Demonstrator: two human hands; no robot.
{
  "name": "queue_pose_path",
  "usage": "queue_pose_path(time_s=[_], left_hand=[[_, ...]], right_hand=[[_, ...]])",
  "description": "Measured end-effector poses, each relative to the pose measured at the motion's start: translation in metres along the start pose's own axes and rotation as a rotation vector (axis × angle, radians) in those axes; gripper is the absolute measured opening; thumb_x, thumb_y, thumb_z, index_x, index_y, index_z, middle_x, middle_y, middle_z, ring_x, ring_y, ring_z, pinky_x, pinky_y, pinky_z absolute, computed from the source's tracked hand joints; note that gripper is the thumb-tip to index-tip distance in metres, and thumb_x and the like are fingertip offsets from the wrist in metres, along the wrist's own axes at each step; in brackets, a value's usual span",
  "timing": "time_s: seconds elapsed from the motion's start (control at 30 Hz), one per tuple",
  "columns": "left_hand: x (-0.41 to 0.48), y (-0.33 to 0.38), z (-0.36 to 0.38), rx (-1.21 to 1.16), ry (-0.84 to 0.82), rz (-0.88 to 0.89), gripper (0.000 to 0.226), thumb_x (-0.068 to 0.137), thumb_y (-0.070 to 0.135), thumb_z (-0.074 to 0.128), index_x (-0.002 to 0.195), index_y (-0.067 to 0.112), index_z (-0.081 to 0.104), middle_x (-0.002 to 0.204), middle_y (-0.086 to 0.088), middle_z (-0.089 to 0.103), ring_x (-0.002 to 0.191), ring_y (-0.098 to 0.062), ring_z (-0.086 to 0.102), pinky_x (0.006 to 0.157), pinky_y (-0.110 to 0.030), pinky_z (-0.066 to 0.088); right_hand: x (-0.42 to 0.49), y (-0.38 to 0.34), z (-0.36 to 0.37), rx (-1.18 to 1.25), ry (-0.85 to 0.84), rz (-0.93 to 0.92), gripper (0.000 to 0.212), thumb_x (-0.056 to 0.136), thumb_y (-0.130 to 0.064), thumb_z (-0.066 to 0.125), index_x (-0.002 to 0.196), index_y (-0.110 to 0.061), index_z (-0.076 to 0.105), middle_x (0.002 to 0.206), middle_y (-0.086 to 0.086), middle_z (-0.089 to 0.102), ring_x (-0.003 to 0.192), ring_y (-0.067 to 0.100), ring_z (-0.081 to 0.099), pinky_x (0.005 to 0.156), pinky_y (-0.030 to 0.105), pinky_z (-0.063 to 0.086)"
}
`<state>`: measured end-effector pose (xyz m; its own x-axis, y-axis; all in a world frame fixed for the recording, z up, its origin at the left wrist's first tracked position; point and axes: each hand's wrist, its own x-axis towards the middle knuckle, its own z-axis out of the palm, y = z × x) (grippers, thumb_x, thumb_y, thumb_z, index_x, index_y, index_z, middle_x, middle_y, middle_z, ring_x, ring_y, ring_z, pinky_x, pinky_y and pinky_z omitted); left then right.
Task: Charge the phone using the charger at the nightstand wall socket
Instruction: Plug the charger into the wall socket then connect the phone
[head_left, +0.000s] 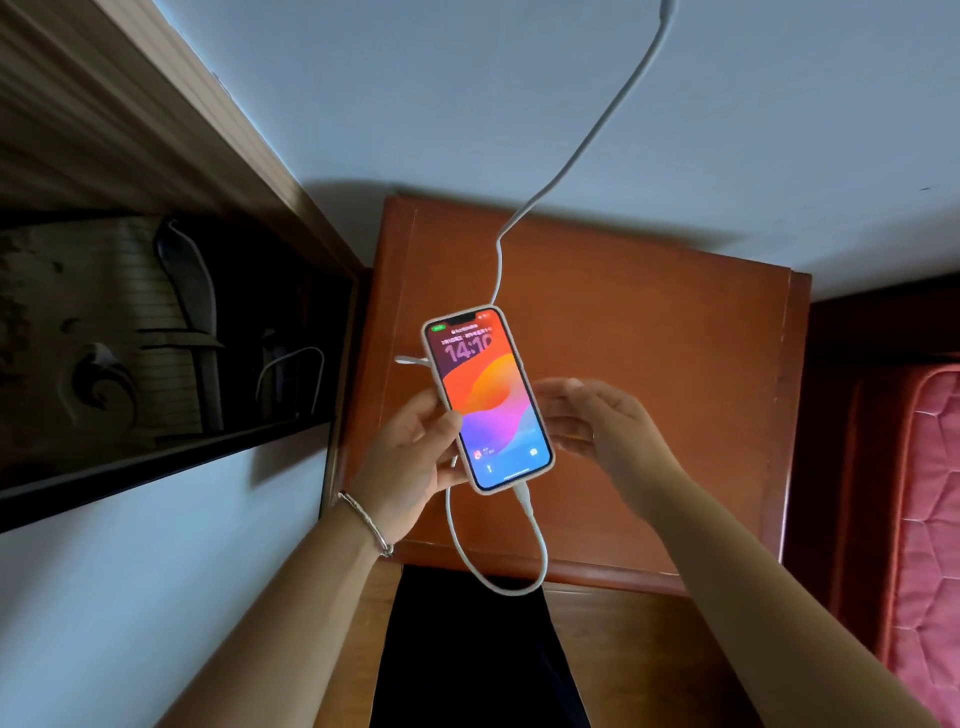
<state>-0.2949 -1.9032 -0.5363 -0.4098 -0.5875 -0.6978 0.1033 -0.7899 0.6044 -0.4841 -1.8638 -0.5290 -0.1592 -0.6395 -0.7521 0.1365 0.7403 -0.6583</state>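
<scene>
A phone (488, 400) in a pale case is held above the wooden nightstand (649, 364), its screen lit and showing 14:10. My left hand (410, 457) grips its left edge, thumb on the front. A white charger cable (530, 545) is plugged into the phone's bottom end, loops below it, passes behind the phone and climbs the wall to the top edge of the view, where its plug end is cut off. My right hand (597, 421) hovers just right of the phone with fingers straight, holding nothing.
A dark window recess with a wooden frame (156, 322) lies to the left of the nightstand. A red quilted mattress (930, 519) sits at the right edge. The pale wall (467, 104) runs behind the nightstand. My dark trouser leg (467, 649) is below.
</scene>
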Motion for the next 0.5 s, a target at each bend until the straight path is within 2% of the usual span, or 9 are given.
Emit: queue_pose_path(time_s=[0.13,0.27,0.5], left_hand=[[0.000,0.000,0.002,0.093,-0.078,-0.031,0.031,0.073,0.034,0.057,0.103,0.031,0.061,0.095,0.009,0.072,0.098,-0.011,0.067,0.066,-0.029,0.057],[-0.003,0.003,0.002,0.090,-0.118,-0.059,0.031,0.075,0.032,0.058,0.105,0.029,0.062,0.100,0.005,0.072,0.101,-0.014,0.066,0.067,-0.030,0.057],[-0.008,0.028,0.012,0.082,0.018,-0.020,0.021,0.072,0.028,0.064,0.093,0.027,0.069,0.096,0.003,0.075,0.096,-0.014,0.069,0.064,-0.031,0.059]], right_hand=[[0.001,0.001,0.002,0.016,-0.006,0.009,0.026,0.099,-0.026,0.040,0.099,-0.020,0.066,0.078,-0.010,0.075,0.076,0.006,0.070,0.061,0.016,0.052],[-0.003,0.002,0.006,0.088,-0.007,0.015,0.020,0.097,-0.022,0.045,0.099,-0.020,0.065,0.075,-0.010,0.075,0.075,0.006,0.071,0.060,0.018,0.053],[-0.020,-0.019,0.008,0.186,0.075,-0.029,0.016,0.092,-0.028,0.053,0.098,-0.024,0.068,0.084,-0.005,0.076,0.082,0.012,0.072,0.060,0.023,0.053]])
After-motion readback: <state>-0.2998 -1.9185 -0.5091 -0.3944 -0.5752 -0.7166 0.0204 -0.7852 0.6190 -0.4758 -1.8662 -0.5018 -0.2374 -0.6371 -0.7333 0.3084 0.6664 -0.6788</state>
